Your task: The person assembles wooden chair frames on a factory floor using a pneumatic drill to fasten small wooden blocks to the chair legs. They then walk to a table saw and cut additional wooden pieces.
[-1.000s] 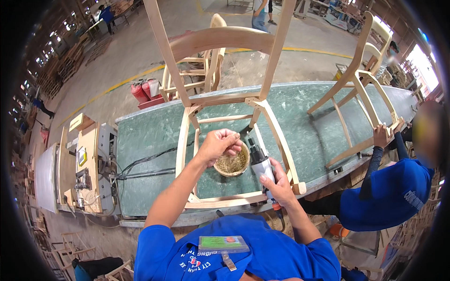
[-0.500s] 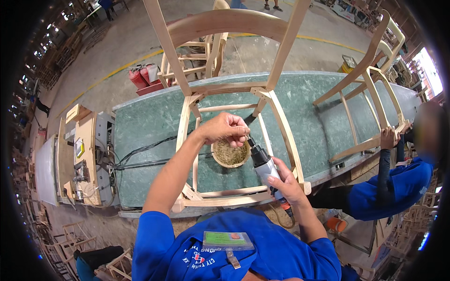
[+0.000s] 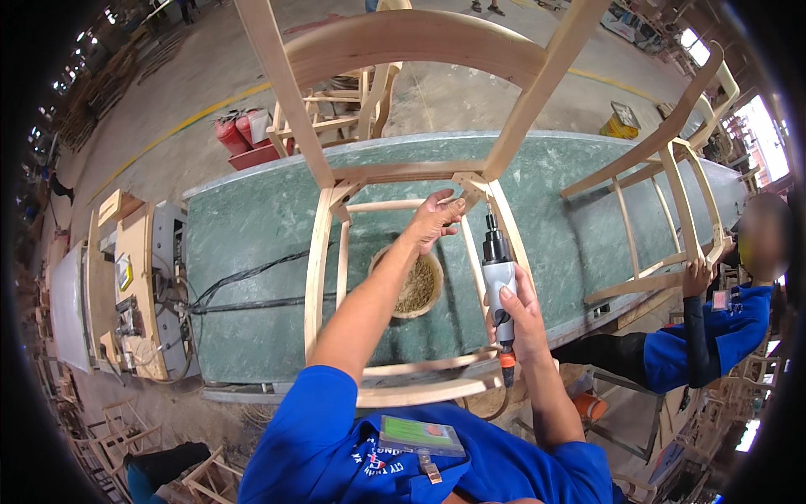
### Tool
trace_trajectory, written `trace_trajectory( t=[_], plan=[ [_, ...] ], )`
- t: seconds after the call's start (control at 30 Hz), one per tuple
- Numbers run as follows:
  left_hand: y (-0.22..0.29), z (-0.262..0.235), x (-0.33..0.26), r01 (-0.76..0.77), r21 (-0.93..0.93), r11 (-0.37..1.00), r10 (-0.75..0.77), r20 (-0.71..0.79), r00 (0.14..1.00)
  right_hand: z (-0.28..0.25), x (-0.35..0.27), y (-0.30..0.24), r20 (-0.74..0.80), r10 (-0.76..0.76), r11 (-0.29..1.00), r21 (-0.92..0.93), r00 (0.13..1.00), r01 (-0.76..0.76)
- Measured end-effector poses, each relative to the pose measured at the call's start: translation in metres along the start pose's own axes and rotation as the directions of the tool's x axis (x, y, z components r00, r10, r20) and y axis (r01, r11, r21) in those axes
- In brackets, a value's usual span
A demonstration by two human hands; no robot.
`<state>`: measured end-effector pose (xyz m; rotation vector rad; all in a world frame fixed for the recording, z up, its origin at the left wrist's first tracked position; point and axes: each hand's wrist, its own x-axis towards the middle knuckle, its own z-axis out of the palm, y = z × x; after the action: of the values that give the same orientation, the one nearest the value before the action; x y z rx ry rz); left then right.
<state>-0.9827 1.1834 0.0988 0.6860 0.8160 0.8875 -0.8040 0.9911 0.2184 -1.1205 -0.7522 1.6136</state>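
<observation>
A pale wooden chair frame [image 3: 312,286] without a seat stands on the green-topped bench in front of me. My right hand [image 3: 527,315] is wrapped around a grey and black air screwdriver [image 3: 499,273], whose bit points up at the frame's back right corner brace [image 3: 472,183]. Beside that brace is my left hand [image 3: 438,220], its fingers stretched out toward the wood; I cannot tell whether they touch it. Within the frame, partly behind my left forearm, a round bowl [image 3: 439,294] contains many small screws.
A co-worker [image 3: 714,323] at the right grips another wooden chair [image 3: 625,227] on the bench [image 3: 243,336]. Black cables [image 3: 252,277] cross from a machine [image 3: 138,286] at the left. Red fire extinguishers [image 3: 231,134] stand beyond the bench; a hose hangs from the screwdriver.
The screwdriver has swung upright and moved right, toward the corner brace. My left hand has left the bit's tip, moved up and right, and its fingers have spread from a pinch.
</observation>
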Motion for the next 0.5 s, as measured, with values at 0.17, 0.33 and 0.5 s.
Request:
trace_trajectory(
  t=[0.17,0.33,0.5],
  plan=[
    [-0.028,0.019,0.048,-0.171,-0.192,0.966,0.193,0.101,0.976,-0.001,0.014,0.012,-0.076,0.079,0.996,-0.037,0.994,-0.082],
    [-0.033,0.015,0.064,-0.250,-0.247,0.936,0.291,0.146,0.946,0.001,0.021,0.017,-0.144,0.102,0.993,-0.043,0.984,-0.109],
    [-0.030,0.010,0.069,-0.315,-0.182,0.931,0.342,0.140,0.929,0.001,0.030,0.025,-0.177,0.094,0.991,-0.078,0.980,-0.109]
  ],
)
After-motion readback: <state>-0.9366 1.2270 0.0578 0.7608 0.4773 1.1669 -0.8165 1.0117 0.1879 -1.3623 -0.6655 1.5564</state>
